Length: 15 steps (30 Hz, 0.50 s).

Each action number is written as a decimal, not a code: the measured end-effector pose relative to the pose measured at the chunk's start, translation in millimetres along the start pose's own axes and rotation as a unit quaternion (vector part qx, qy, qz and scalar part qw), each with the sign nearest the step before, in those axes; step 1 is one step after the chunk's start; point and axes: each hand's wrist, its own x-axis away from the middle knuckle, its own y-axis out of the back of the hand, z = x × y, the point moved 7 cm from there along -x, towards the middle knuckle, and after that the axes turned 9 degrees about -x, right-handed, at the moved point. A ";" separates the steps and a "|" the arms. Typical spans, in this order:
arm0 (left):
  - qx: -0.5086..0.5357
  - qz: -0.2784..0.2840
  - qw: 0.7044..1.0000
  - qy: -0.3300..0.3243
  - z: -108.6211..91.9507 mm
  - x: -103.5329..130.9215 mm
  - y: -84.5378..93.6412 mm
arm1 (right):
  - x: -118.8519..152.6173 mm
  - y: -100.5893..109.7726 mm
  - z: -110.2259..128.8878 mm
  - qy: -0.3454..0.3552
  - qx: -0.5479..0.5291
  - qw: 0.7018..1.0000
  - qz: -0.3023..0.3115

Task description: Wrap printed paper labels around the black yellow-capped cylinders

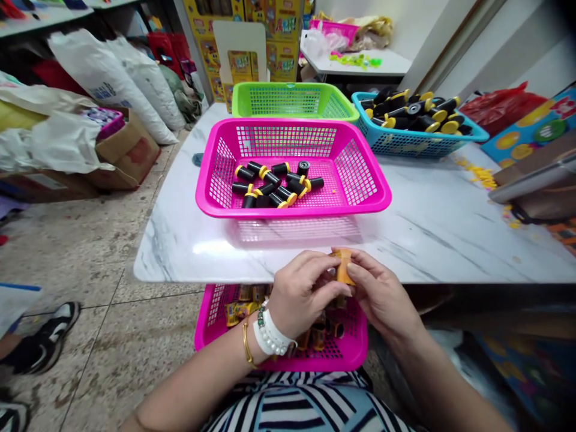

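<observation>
Just past the table's front edge, my left hand point(297, 294) and my right hand point(380, 288) meet on a small orange-yellow label piece point(344, 267). Both hands have their fingers pinched on it, the right thumb pressed flat against its face. Whether it is wrapped around something is hidden by the fingers. Below my hands, a lower pink basket point(351, 359) holds several small cylinders with yellow printed labels point(243, 312). Ahead on the table stands another pink basket point(292, 213), with several black cylinders with yellow ends point(272, 178) lying loose in it.
A green basket point(292, 90) sits behind the pink one. At the back right, a blue basket point(409, 143) is heaped with black and yellow cylinders. Yellow bits point(481, 175) lie on the white marbled table point(432, 240). Sacks point(103, 78) and a cardboard box point(130, 150) stand left.
</observation>
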 end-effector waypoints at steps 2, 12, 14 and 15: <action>-0.009 -0.004 1.000 -0.020 -2.2 -0.3 3.3 | 0.8 -5.0 -0.3 -0.022 -0.019 1.000 0.012; -0.120 -0.006 0.993 -0.007 -4.2 7.7 -0.7 | 5.7 -15.1 2.3 0.015 0.106 0.992 0.071; -0.099 0.010 0.995 -0.009 -2.0 6.5 -2.2 | 7.2 -16.0 10.9 0.061 0.165 0.982 0.070; -0.082 0.023 0.996 -0.008 -0.3 4.9 -2.5 | 7.6 -15.9 14.6 0.075 0.192 0.976 0.070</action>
